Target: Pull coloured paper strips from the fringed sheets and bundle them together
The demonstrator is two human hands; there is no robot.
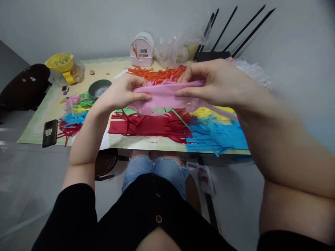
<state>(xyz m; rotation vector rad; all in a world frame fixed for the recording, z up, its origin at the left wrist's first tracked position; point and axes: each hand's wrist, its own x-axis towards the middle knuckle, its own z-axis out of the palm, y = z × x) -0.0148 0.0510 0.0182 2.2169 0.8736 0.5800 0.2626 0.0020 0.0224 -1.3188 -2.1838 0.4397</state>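
Presently, both hands are raised above the worktop (34, 127), which has a pale yellow surface and a green border. The left hand (132, 91) pinches the left end of a folded, thin pink sheet (167, 93), thumb on the near face and fingers curled behind. The right hand (209, 82) pinches the same sheet toward its right end, thumb likewise in front. The sheet is held level between the two hands, clear of the surface; its exact material cannot be determined.

Below it lies a flat dark red sheet with fringed ends (143, 125). To the right of this, touching it, is a bright blue fringed bundle (220, 134), with yellow strips (209, 113) just behind. A heap of shredded orange strips (157, 74) lies beyond the hands.

At the left stand a round dark green bowl (92, 87) with clear contents and, near the front edge, a black rectangular phone (49, 133). A white round-topped box with printed lettering (142, 50) stands at the back, beside crumpled clear plastic (172, 50).
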